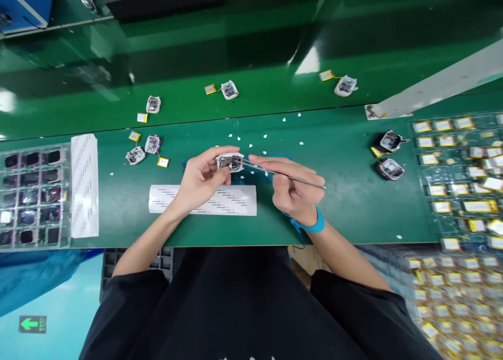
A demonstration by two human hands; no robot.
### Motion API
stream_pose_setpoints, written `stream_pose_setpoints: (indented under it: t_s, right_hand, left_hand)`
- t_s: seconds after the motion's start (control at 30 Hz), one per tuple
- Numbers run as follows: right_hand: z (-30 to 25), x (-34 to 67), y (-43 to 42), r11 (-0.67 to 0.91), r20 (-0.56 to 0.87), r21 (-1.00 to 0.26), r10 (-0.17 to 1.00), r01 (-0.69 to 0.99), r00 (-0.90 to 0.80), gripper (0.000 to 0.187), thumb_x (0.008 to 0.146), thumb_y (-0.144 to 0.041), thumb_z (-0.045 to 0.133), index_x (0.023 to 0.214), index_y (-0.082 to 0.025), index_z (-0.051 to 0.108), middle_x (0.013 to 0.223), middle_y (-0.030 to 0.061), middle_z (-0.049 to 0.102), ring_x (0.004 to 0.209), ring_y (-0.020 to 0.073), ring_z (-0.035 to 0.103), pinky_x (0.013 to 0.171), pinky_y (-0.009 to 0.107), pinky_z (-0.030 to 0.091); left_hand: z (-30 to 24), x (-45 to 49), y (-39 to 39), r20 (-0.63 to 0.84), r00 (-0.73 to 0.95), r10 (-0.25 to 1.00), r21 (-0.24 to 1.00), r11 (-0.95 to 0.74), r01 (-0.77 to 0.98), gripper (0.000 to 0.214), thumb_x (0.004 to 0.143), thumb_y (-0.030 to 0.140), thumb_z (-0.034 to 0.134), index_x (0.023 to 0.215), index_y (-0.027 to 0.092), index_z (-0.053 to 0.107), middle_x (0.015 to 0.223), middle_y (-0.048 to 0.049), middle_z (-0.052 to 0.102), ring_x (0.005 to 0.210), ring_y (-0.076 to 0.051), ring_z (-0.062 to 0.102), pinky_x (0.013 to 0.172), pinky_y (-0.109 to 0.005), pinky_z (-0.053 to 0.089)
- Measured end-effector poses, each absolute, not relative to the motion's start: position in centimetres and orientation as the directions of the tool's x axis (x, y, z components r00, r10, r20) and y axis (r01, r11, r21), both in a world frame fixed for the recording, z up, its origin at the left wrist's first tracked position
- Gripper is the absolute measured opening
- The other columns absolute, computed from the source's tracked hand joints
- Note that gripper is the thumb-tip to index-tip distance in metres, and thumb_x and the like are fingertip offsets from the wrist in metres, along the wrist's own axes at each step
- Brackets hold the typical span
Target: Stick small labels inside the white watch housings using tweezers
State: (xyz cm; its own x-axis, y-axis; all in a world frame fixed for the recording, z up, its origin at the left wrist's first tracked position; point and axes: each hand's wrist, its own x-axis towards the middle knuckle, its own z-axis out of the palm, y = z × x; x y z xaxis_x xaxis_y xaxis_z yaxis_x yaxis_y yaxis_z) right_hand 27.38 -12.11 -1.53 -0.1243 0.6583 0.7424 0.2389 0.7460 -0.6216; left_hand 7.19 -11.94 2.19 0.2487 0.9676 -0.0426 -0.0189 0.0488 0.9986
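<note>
Holding a small open casing [231, 162] at the centre of the frame, my left hand [200, 181] pinches it between thumb and fingertips just above the green tabletop [338, 192]. My right hand [293, 189], a blue wrist strap [310, 225] around it, is closed on tweezers [283, 174] whose tips meet the casing's exposed circuit board. Below my hands lies a white label strip [236, 200]; white paper flecks [251, 140] dot the surface above them. Left of centre sit two more casings [143, 149] with yellow cells on wires, and further ones lie along the upper middle on a conveyor belt [275, 56]. At the left edge I see a tray [33, 195] of dark parts, a second white sheet [84, 184] beside it. Two dark-backed casings [389, 155] rest right of centre, near clear trays of yellow cells [459, 176] filling the right edge.
</note>
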Motion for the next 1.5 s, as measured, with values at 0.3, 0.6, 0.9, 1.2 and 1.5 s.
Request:
stream_pose_setpoints:
  t_s: [0.3, 0.6, 0.9, 1.2, 1.5]
  right_hand:
    - [-0.8, 27.7, -11.8, 0.746, 0.752, -0.601, 0.649, 0.288, -0.113, 0.028, 0.106, -0.025, 0.039, 0.119, -0.028, 0.063, 0.095, 0.0036, 0.076, 0.094, 0.0217, 0.074, 0.076, 0.04, 0.062]
    - [-1.5, 28.0, -11.7, 0.781, 0.622, -0.378, 0.611, 0.496, -0.489, 0.027, 0.099, -0.03, 0.064, 0.125, -0.025, 0.067, 0.072, -0.0048, 0.063, 0.056, 0.0089, 0.053, 0.05, 0.023, 0.039]
    - [-1.2, 28.2, -11.2, 0.794, 0.593, -0.413, 0.606, 0.446, -0.531, 0.013, 0.1, -0.024, 0.06, 0.105, -0.022, 0.072, 0.08, -0.0028, 0.069, 0.058, 0.0066, 0.057, 0.047, 0.022, 0.037]
    - [-1.5, 28.1, -11.6, 0.779, 0.615, -0.331, 0.606, 0.532, -0.505, 0.014, 0.098, -0.018, 0.061, 0.108, -0.021, 0.07, 0.094, -0.0001, 0.077, 0.073, 0.0094, 0.071, 0.047, 0.022, 0.044]
    - [-3.0, 27.6, -12.1, 0.808, 0.737, -0.308, 0.536, 0.502, -0.411, 0.045, 0.094, -0.005, 0.058, 0.133, -0.025, 0.062, 0.105, -0.0005, 0.08, 0.082, 0.0126, 0.077, 0.062, 0.022, 0.06]
  left_hand:
    - [1.9, 7.7, -12.1, -0.123, 0.214, 0.969, 0.992, 0.124, 0.011, 0.019, 0.084, 0.019, 0.068, 0.102, 0.018, 0.074, 0.056, 0.0032, 0.06, 0.046, -0.009, 0.054, 0.046, -0.023, 0.043]
    - [1.2, 7.7, -12.4, -0.067, 0.285, 0.956, 0.976, 0.003, 0.219, 0.015, 0.083, 0.021, 0.065, 0.093, 0.017, 0.075, 0.061, 0.0019, 0.06, 0.047, -0.008, 0.045, 0.044, -0.023, 0.034]
    - [1.0, 7.9, -12.7, 0.006, 0.327, 0.945, 0.923, -0.131, 0.361, 0.018, 0.08, 0.016, 0.06, 0.09, 0.016, 0.076, 0.062, 0.0023, 0.061, 0.05, -0.008, 0.041, 0.05, -0.022, 0.035]
    - [1.8, 7.4, -12.2, -0.239, 0.336, 0.911, 0.97, 0.206, 0.132, 0.007, 0.079, 0.024, 0.07, 0.078, 0.018, 0.072, 0.048, 0.0048, 0.053, 0.032, -0.007, 0.044, 0.033, -0.02, 0.031]
    - [2.4, 7.2, -12.0, -0.234, 0.353, 0.906, 0.972, 0.22, 0.081, 0.003, 0.075, 0.02, 0.074, 0.075, 0.018, 0.072, 0.048, 0.0056, 0.051, 0.032, -0.006, 0.044, 0.031, -0.019, 0.029]
